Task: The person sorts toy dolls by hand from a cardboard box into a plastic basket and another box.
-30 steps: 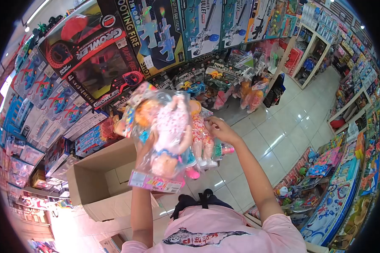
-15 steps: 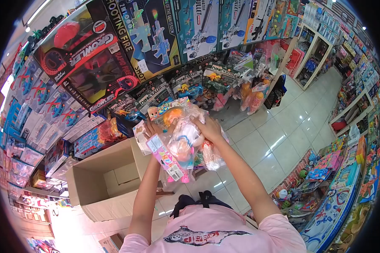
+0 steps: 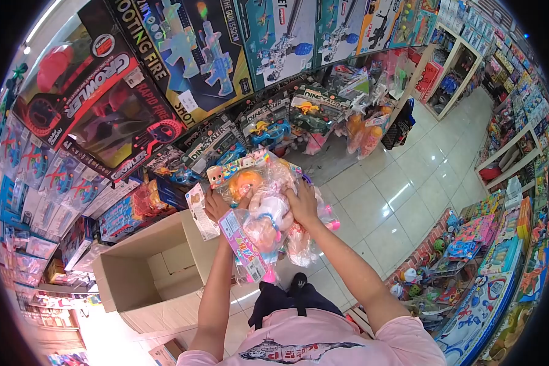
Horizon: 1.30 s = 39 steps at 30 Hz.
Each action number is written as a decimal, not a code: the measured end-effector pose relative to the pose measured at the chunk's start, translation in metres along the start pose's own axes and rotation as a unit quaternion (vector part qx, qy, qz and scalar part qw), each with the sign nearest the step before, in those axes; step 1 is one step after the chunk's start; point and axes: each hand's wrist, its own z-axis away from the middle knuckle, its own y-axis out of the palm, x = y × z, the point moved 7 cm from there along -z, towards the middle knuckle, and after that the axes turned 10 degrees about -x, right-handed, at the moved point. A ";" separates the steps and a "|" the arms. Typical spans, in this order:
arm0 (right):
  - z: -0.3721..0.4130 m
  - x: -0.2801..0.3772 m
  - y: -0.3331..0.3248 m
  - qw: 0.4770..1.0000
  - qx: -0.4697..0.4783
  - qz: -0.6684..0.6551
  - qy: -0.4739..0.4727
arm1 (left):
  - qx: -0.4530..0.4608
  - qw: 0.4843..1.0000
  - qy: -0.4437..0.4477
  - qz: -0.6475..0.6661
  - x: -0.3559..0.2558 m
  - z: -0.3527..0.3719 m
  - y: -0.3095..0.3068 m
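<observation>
Far left, Growler box (image 3: 97, 104) leans on the display, tilted. Left, nearer: open cardboard box (image 3: 131, 274), mouth up, cardboard bottom visible, right edge just beside the bundle and the left forearm.

Centre: bundle of bagged dolls (image 3: 273, 210), held up in the air between both hands. Left hand (image 3: 218, 204) on its left side, fingers spread, thumb over the plastic, white card (image 3: 199, 213) right by the fingers. Main doll's long axis runs far to near, slightly slanted; orange-haired head (image 3: 244, 183) at the far left end, body toward near. Long header card (image 3: 245, 245) on the near left side, its long axis slanting far left to near right. Right hand (image 3: 303, 204) on the right side, fingers bent over the plastic, gripping. Exact finger contact partly hidden by shiny bags.

Past the bundle, dinosaur packs (image 3: 263, 127) line the far edge, close to its far end; little room there. Right: tiled floor (image 3: 387, 201) opens wide, far to near, the most clearance. Farther right, toy packs (image 3: 479, 229) on a low display, well apart from the right hand.
</observation>
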 end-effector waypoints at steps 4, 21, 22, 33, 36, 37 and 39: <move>0.004 -0.009 0.003 0.996 -0.042 -0.020 -0.077 | -0.026 0.999 0.002 -0.041 0.000 -0.014 0.002; 0.009 -0.010 -0.024 0.997 -0.007 0.041 0.071 | -0.022 0.984 0.123 0.131 0.014 0.029 -0.037; 0.008 -0.013 -0.027 0.997 -0.006 0.040 0.067 | -0.061 0.981 0.143 0.114 0.010 0.045 -0.054; 0.005 -0.068 -0.047 0.960 0.018 -0.256 0.117 | 0.061 0.947 -0.109 0.296 0.106 0.191 -0.089; -0.007 -0.103 -0.060 0.987 -0.060 -0.138 0.062 | 0.129 0.901 -0.264 0.319 0.152 0.209 -0.056; -0.006 -0.106 -0.064 0.987 -0.061 -0.135 0.064 | 0.132 0.918 -0.268 0.261 0.177 0.213 -0.041; -0.003 -0.111 -0.078 0.991 -0.107 0.031 0.070 | 0.164 0.922 -0.299 0.183 0.216 0.218 -0.018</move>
